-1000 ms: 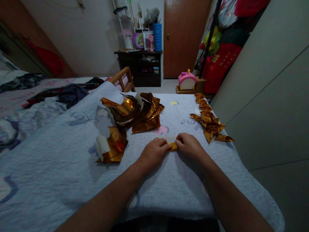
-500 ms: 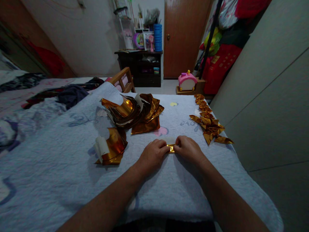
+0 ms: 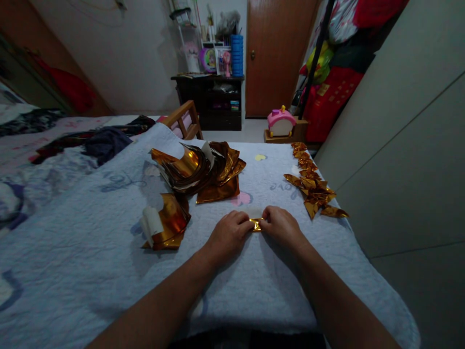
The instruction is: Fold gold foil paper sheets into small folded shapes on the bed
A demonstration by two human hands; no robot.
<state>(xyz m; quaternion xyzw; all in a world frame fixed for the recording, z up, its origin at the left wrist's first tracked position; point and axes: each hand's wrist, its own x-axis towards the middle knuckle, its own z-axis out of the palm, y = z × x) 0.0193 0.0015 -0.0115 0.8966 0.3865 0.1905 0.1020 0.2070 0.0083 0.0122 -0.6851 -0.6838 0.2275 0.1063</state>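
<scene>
A small sheet of gold foil paper [image 3: 256, 224] lies on the blue quilted cloth, its near edge folded into a narrow gold strip and its pale back showing beyond. My left hand [image 3: 231, 232] pinches the left end of it between thumb and fingers. At the other end my right hand [image 3: 282, 227] grips it the same way, thumb pressed on the fold. The undersides of the fingers are hidden. A smaller curled stack of gold foil paper [image 3: 169, 223] sits to the left of my left hand, and a larger fanned stack [image 3: 192, 167] lies behind it.
Several folded gold foil pieces [image 3: 316, 189] line the cloth's right edge, beside a pale cabinet [image 3: 410, 145]. The blue cloth [image 3: 109, 271] covers the surface. Crumpled clothes [image 3: 105, 143] lie at the left. A wooden chair [image 3: 187, 121] and a pink toy [image 3: 281, 121] stand beyond the far edge.
Both hands keep hold of the foil paper in nearly the same place. The whole view has shifted very slightly; nothing else has visibly moved.
</scene>
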